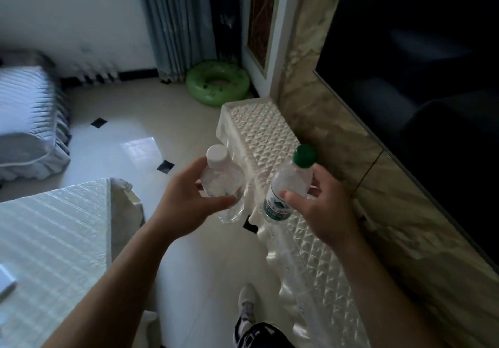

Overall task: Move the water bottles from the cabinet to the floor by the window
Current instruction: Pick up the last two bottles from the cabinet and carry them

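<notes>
My left hand (186, 199) grips a clear water bottle with a white cap (222, 183), held in the air over the tiled floor. My right hand (321, 207) grips a second clear bottle with a green cap and a green label (289, 185), held above the edge of the white quilted-top cabinet (270, 131). Both bottles are tilted a little, caps pointing up and away from me. The two bottles are close together but apart. The cabinet top that I see carries no other bottle.
The cabinet runs along the marbled wall under a dark screen (418, 77). A green swim ring (217, 83) lies on the floor by the blue curtain (172, 23). A white table (54, 234) stands at left, a grey sofa (29, 121) beyond it.
</notes>
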`<state>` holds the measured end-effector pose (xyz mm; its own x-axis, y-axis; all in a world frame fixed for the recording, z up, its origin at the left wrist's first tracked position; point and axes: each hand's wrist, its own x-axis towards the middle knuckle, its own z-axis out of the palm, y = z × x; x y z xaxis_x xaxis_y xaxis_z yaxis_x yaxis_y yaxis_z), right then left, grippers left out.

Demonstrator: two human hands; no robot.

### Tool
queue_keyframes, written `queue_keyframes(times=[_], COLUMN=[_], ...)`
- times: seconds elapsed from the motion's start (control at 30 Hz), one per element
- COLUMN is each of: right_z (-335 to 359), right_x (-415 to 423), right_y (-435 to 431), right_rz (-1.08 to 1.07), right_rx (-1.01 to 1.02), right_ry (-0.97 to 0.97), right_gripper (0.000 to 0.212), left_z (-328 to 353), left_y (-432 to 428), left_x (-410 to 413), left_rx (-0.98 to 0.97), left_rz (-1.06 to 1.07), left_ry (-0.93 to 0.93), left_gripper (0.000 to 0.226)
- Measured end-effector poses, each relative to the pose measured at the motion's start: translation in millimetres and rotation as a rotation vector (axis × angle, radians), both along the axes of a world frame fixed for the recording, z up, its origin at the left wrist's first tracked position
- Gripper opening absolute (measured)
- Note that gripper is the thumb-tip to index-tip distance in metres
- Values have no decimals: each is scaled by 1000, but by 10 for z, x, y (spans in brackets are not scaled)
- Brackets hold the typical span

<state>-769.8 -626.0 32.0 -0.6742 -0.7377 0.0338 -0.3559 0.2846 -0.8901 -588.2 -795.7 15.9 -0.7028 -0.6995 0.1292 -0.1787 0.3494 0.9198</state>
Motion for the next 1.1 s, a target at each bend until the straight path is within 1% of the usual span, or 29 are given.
queue_keyframes(times=[0.3,0.4,0.53,0.8,0.97,1.1], right_z=[63,88,115,75,87,91], right_x=[-696,-896,-1079,-1202,-1190,-1153], right_y=[-978,-1235,-1546,-2325,-2987,-3580], right_rz=[112,145,162,152,134,120], right_rx=[-16,-12,-14,4,11,17], right_ry=[5,22,36,41,56,73], right_gripper=[45,43,42,38,35,37], left_z=[34,35,30,-12,9,27], left_y=[-769,-978,-1252,-2050,-2733,-3362], left_x=[-524,-685,-824,-950,-959,-952], left_rx=[1,4,23,52,82,81], left_rz=[127,164,178,154,127,102], left_ry=[31,60,72,76,87,87], left_gripper=[68,64,65,68,65,65])
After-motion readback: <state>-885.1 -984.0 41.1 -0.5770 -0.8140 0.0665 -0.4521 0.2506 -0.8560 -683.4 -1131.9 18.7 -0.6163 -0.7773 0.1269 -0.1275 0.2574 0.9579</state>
